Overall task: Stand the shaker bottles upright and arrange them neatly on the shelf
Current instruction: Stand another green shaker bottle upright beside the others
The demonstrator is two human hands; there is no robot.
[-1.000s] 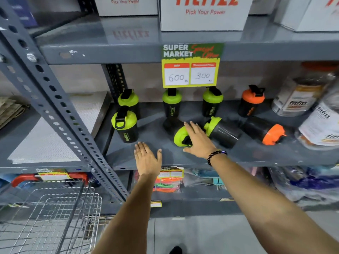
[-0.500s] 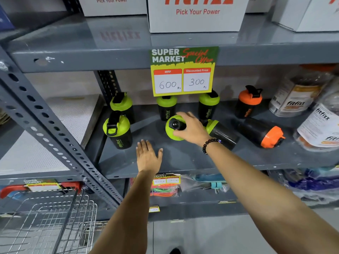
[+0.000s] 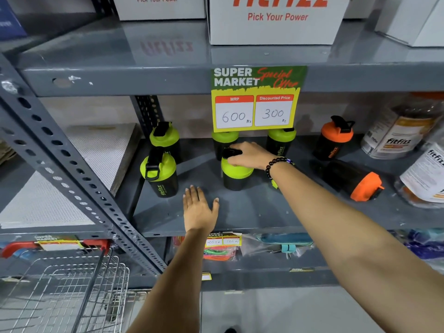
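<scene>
My right hand (image 3: 249,156) grips the top of a green-lidded black shaker bottle (image 3: 234,175), which stands upright mid-shelf. My left hand (image 3: 199,210) lies flat and open on the grey shelf (image 3: 240,219) in front of it. Two green-lidded bottles (image 3: 159,175) (image 3: 165,138) stand at the left. Two more green ones (image 3: 224,140) (image 3: 281,140) and an orange-lidded one (image 3: 335,138) stand in the back row. An orange-lidded bottle (image 3: 354,179) lies on its side at the right. My right wrist hides most of another lying green bottle (image 3: 274,183).
Large Fitfizz jars (image 3: 398,131) (image 3: 425,174) crowd the shelf's right end. A price sign (image 3: 257,99) hangs from the upper shelf edge. White boxes (image 3: 276,20) sit above. A slanted steel post (image 3: 72,171) and a wire shopping cart (image 3: 64,289) are at the left.
My right hand has lifted the lying green-lidded bottle by its lid end and turned it upright on the shelf. My left hand has stayed flat on the shelf.
</scene>
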